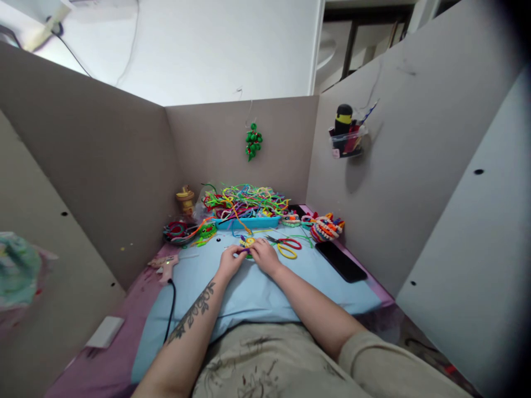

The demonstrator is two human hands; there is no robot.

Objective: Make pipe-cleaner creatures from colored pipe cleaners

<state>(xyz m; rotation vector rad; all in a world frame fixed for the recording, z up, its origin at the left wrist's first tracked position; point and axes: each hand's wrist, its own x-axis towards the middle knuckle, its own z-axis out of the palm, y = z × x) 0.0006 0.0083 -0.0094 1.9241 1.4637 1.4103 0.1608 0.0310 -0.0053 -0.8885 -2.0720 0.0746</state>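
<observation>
My left hand [231,261] and my right hand [266,256] meet over the middle of the light blue cloth [265,287]. Both have their fingertips pinched on a small purple fuzzy strip, which looks like a pipe cleaner [245,250]. Just behind the fingers lies a small yellow, purple and green piece [248,242], partly covered by my right hand. Scissors [287,247] with one red and one yellow handle loop lie open to the right of my right hand. What the fingertips cover is too small to make out.
A blue tray [249,223] heaped with colourful pipe cleaners [249,198] stands at the back. To the left lies a pink glue gun [168,269] with a black cord. A black phone [341,262] and a woven colourful piece [326,228] are on the right. Grey partitions [240,143] enclose the table.
</observation>
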